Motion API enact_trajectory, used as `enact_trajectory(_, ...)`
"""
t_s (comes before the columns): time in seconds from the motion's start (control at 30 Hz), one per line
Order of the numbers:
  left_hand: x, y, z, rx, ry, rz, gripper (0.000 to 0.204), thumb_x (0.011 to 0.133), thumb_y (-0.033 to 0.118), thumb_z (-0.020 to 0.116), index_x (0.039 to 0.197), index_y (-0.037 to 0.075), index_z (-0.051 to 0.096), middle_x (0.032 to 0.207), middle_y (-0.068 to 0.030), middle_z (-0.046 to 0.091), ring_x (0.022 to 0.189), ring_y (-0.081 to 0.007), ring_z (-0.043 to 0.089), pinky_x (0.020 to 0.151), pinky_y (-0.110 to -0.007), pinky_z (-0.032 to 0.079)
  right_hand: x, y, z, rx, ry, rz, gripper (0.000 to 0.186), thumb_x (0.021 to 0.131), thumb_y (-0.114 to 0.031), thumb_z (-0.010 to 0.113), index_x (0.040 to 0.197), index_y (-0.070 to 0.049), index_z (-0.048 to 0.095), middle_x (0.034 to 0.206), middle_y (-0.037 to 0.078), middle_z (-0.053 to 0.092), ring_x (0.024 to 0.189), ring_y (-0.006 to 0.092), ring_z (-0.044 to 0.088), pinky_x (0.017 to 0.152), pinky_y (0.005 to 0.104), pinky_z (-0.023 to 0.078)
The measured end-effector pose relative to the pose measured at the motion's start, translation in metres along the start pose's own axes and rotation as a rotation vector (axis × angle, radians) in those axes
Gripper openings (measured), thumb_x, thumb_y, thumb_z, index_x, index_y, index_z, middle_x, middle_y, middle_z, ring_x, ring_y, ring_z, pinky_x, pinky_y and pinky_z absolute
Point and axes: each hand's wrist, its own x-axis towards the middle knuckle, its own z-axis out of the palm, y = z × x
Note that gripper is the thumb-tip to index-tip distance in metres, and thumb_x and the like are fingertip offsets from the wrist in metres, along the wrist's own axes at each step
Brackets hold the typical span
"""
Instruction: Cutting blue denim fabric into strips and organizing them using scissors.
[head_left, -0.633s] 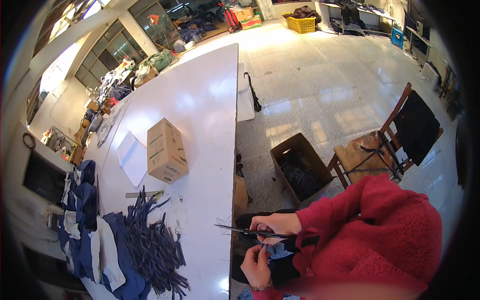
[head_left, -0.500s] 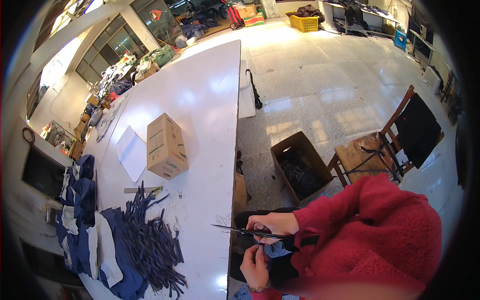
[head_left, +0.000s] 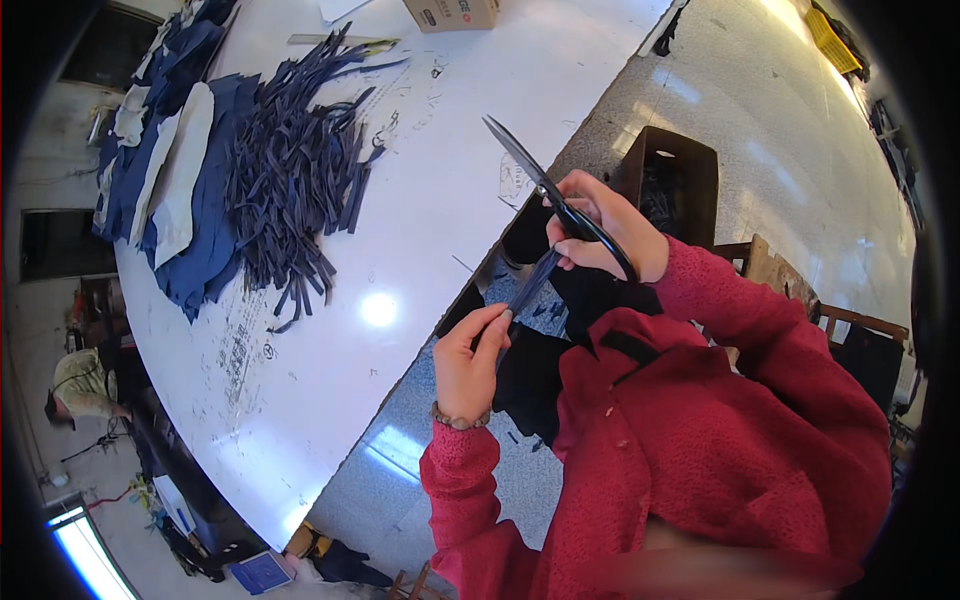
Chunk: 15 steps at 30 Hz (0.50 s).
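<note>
My right hand holds black-handled scissors, their long blades pointing away over the table edge. Thumb and fingers of that same hand also pinch one end of a narrow dark navy fabric strip. The other end is gripped by my left hand, which wears a beaded bracelet at the wrist. The strip runs taut and slanted between both hands, over my lap. On the white table lies a heap of similar navy strips. Beside it are stacked navy fabric pieces with a pale piece on top.
A cardboard box and a ruler are at the table's far side. On the floor to the right stands an open carton with dark scraps, near a wooden chair. Another person is beyond the table at the left.
The view has swung down and turned. My hands have drawn apart, and the strip now shows stretched between them. The scissors have tilted upward, still in my right hand.
</note>
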Motion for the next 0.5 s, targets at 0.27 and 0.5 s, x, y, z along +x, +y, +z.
enact_trajectory(0.27,0.010,-0.004,-0.018,0.023,0.042,-0.085,0.017,0.089,0.011,0.064,0.102,0.001,0.069,0.071,0.0006,0.061,0.059,-0.0031,0.047,0.052,-0.018,0.036,0.018,0.008,0.002,-0.037,-0.002,-0.016,0.044,0.078,0.003,0.059,0.114,-0.004,0.035,0.085,0.009,0.054,0.074,0.0146,0.057,0.069,0.0291,0.052)
enact_trajectory(0.5,0.026,-0.010,-0.027,0.325,0.062,0.237,0.017,0.089,0.009,0.063,0.101,-0.002,0.065,0.073,-0.0072,0.059,0.059,-0.0159,0.052,0.055,-0.027,0.043,0.034,0.008,0.005,-0.063,0.050,-0.061,0.044,0.080,-0.001,0.059,0.118,-0.003,0.037,0.088,0.009,0.055,0.075,0.0147,0.059,0.069,0.0287,0.052)
